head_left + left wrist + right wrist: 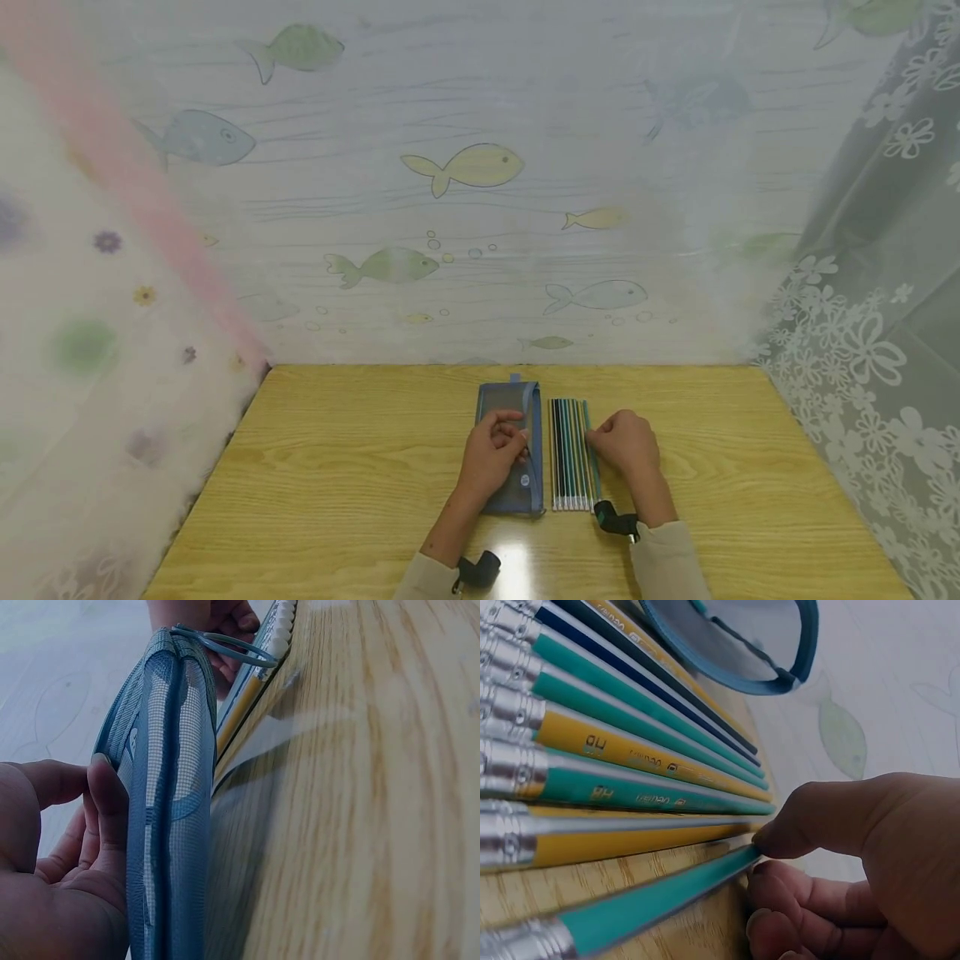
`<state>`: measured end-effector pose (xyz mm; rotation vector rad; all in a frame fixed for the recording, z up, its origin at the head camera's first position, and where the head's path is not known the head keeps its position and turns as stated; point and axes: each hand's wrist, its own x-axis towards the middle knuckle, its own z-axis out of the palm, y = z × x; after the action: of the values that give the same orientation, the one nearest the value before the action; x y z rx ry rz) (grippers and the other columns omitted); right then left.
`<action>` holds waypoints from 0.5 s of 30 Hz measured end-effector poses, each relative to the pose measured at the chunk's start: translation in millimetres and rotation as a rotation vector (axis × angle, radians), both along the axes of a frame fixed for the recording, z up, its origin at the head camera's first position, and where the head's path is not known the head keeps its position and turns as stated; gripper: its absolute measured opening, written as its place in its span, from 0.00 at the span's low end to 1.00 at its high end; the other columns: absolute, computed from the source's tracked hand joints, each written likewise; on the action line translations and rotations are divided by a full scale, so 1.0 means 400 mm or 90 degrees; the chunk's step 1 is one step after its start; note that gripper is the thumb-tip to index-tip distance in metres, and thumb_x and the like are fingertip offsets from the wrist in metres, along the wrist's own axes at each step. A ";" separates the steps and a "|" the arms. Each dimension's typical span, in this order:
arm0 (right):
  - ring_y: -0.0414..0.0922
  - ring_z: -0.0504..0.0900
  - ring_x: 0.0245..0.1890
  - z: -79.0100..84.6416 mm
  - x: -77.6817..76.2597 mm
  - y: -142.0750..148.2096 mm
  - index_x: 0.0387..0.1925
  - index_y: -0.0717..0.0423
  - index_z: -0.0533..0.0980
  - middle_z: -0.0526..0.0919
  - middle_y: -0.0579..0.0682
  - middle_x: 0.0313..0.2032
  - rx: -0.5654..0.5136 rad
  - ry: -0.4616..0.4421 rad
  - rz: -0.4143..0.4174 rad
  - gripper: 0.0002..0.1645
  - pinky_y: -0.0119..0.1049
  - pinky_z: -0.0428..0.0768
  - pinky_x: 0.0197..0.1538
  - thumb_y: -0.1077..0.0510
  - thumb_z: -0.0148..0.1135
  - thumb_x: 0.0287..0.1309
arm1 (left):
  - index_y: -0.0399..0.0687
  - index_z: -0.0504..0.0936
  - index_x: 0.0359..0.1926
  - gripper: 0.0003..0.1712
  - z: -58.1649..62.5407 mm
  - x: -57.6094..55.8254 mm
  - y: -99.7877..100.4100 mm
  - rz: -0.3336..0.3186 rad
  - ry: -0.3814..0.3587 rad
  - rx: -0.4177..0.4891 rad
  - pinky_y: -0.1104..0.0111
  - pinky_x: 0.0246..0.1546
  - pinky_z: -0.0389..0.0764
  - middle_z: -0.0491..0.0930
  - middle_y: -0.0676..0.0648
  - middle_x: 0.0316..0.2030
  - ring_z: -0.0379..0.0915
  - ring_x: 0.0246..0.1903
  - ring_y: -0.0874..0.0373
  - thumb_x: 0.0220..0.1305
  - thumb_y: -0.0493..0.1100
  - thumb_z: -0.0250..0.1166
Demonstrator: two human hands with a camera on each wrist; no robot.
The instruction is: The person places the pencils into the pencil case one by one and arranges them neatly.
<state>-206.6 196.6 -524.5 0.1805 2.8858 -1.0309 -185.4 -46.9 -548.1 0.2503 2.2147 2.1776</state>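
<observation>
A blue mesh zip pencil case (512, 498) lies flat on the table, with my left hand (489, 457) over its middle. Thumb and forefinger of that hand come together at the case's flap edge in the left wrist view, pinching it. Right of the case is a row of pencils (656, 761), mostly teal, yellow and dark, side by side with their silver ferrules toward me. My right hand (626, 446) pinches a teal pencil (656, 900) at the row's right end between thumb and forefinger. This pencil slants slightly away from its yellow neighbour; its far end is hidden by the fingers.
The wooden table (337, 467) reaches back to a white curtain (480, 100) printed with fish. Flowered sheets hang along the left and right sides. A blue loop (232, 645) sticks out from the near corner of the case.
</observation>
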 end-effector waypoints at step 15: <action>0.44 0.71 0.15 0.013 0.012 -0.023 0.12 0.53 0.75 0.76 0.48 0.15 0.028 -0.029 -0.057 0.24 0.36 0.68 0.16 0.49 0.71 0.58 | 0.35 0.79 0.61 0.18 -0.003 0.000 0.000 -0.001 -0.002 0.002 0.70 0.32 0.87 0.81 0.39 0.36 0.81 0.28 0.59 0.74 0.35 0.68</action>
<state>-201.9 187.3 -519.4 0.3345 2.8840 -0.9641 -185.4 -46.7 -549.1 0.2484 2.2087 2.1804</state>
